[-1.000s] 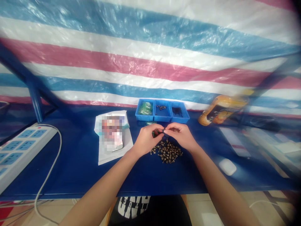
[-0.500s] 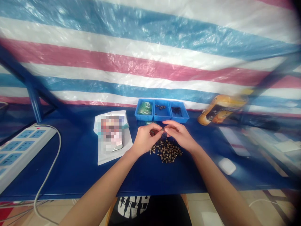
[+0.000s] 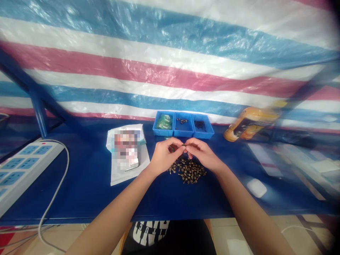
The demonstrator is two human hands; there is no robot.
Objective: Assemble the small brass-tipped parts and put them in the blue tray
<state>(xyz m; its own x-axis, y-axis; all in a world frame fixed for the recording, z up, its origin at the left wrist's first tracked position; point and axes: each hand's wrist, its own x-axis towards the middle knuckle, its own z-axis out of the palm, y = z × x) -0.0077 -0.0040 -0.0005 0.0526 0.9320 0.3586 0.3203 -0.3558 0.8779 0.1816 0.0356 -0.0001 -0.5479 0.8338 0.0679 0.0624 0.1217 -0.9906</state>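
Head view: left hand [image 3: 166, 156] and right hand [image 3: 204, 154] meet, fingertips pressed together pinching a tiny dark part [image 3: 183, 145] low over the pile of small metal fittings [image 3: 187, 173], handy to the blue compartment tray [image 3: 183, 136].

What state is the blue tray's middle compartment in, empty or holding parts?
Holding parts: a few small metal pieces lie in the middle compartment.

Small-parts assembly workshop. A blue steel-framed workbench [image 3: 79, 184] is shown backed by a striped plastic tarpaulin [image 3: 170, 71]. On the workbench are placed a blue compartmented parts tray [image 3: 183, 134], a heap of small metal fittings [image 3: 187, 171], a power strip [image 3: 23, 166] at the left and a computer mouse [image 3: 256, 187] at the right.
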